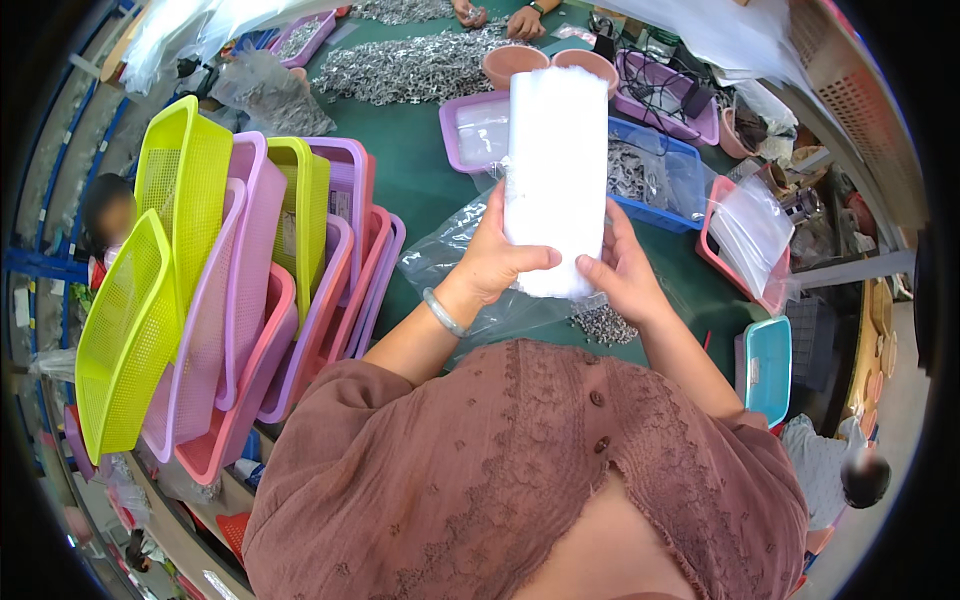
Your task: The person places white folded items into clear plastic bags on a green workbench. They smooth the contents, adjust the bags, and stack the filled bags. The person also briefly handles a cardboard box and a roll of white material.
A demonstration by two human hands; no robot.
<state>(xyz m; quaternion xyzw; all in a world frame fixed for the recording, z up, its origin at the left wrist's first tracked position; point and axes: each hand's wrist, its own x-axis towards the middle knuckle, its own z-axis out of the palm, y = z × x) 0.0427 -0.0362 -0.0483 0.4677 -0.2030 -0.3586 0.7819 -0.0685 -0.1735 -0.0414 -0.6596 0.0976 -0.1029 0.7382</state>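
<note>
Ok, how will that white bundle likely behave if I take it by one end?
The white bundle probably stays fairly stiff: it reaches past the left hand and right hand without visible sag. Its uneven lower edge hints at thin layers that might slip apart.

One white bundle [556, 170], held between your left hand [490, 256] and right hand [632, 278]. From it: stacked coloured baskets [257, 260], between eight and nine o'clock; metal-part heap [410, 72], ten o'clock; blue basket [660, 218], three o'clock; turquoise basket [768, 370], four o'clock.
</note>
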